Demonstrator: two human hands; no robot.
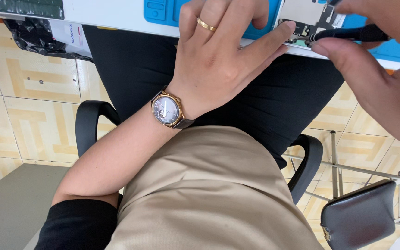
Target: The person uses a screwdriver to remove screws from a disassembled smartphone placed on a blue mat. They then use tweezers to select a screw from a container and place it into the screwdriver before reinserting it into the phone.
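Person seated, beige top and black trousers filling the lower frame, black armchair [89, 121] under them, patterned tile floor [15, 92] off to the side of the left forearm; white table edge [116, 18] runs along the top, just beyond the fingertips; blue work mat [163, 11] on it, partly under the left fingers; opened electronic device [304, 16] with a bare circuit area lies on the mat between the two hands, at the table's near edge; left hand [218, 60] spread flat, fingers moderately wide, index tip pressed on the device's near corner, holding nothing; gold ring [206, 25] on one finger, round dark-faced watch [166, 109] on the wrist; right hand [380, 69] pinches a slim black screwdriver [348, 34] between thumb and fingers, closed narrow round its shaft; tool tip touches the circuit area right beside the left index tip; black stool seat [359, 215] low, well apart from both hands.
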